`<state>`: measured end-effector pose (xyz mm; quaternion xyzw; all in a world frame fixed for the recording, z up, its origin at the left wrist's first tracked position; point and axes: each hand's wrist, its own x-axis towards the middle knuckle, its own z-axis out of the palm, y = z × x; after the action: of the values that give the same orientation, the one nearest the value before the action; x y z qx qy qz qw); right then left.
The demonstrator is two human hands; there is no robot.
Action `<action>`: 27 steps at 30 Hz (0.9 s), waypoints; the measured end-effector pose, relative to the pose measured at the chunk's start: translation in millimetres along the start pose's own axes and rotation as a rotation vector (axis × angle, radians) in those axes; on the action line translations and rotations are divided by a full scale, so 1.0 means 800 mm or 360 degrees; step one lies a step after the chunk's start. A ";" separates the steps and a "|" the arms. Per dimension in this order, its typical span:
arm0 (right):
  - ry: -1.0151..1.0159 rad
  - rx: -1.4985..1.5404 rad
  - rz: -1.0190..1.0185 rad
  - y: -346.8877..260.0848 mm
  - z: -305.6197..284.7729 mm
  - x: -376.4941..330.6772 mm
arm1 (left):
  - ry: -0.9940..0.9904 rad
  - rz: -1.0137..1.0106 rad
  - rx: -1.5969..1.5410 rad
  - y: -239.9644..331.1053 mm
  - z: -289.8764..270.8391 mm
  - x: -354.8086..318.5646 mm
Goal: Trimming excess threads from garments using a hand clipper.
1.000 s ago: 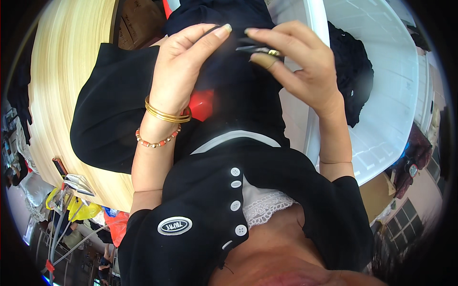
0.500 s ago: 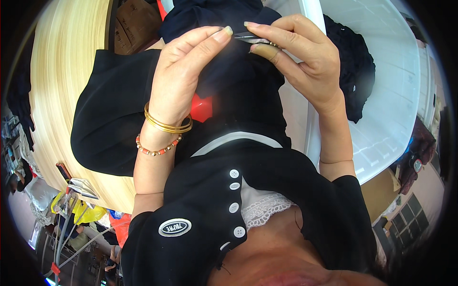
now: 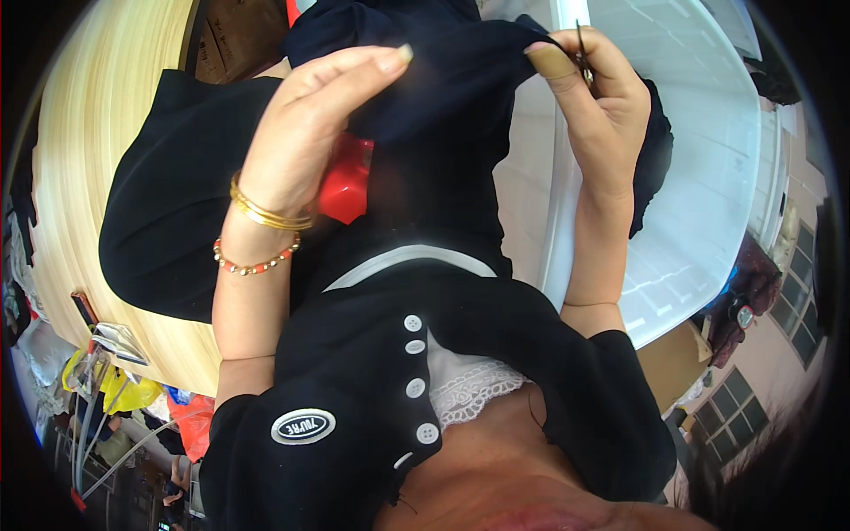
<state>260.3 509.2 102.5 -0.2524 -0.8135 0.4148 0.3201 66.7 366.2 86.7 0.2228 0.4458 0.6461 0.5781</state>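
A dark navy cloth [image 3: 443, 75] is stretched between my two hands. My left hand [image 3: 328, 106] is closed on its left side, thumb on top, with the other fingertips hidden. With thumb and fingers, my right hand [image 3: 598, 106] pinches the raised right edge of the cloth. A small pair of thread snips [image 3: 583, 57] also sits in that hand, its thin dark blade pointing up past the fingers. A tan wrap covers the right thumb's tip. Black fabric [image 3: 186, 195] lies at the left, over the edge of the wooden table.
At the left is a pale wooden table [image 3: 75, 212]. A large white plastic bin [image 3: 699, 177] stands at the right, with black cloth [image 3: 653, 150] in it. A brown carton [image 3: 243, 40] is at the upper left, and a red object [image 3: 347, 181] shows below the navy cloth.
My right hand has moved right and slightly down, now pinching the cloth's edge, with the snips turned upright. My left hand has shifted a little left. The navy cloth is lifted and spread.
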 end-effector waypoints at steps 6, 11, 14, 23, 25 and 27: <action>0.0226 -0.0241 -0.0141 0.008 0.012 0.004 | 0.0044 -0.0074 0.0160 0.003 0.005 -0.005; -0.0267 -0.0212 -0.0319 -0.016 0.014 0.002 | 0.0019 0.0001 0.0251 0.003 0.011 -0.003; -0.0242 -0.0315 -0.0483 -0.004 0.021 0.001 | -0.0004 0.0012 0.0250 0.004 0.012 -0.003; -0.0275 -0.0519 -0.0633 0.002 0.020 -0.003 | 0.0034 0.0035 0.0285 -0.004 0.015 -0.006; -0.0269 -0.0522 -0.0596 0.001 0.023 -0.002 | 0.0052 0.0027 0.0281 -0.004 0.013 -0.005; -0.0256 -0.0528 -0.0563 0.000 0.024 -0.001 | 0.0063 0.0033 0.0314 -0.004 0.011 -0.005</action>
<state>246.5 498.8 93.5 -0.1215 -0.9247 0.2320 0.2763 76.5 365.5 89.6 0.2704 0.5164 0.6092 0.5376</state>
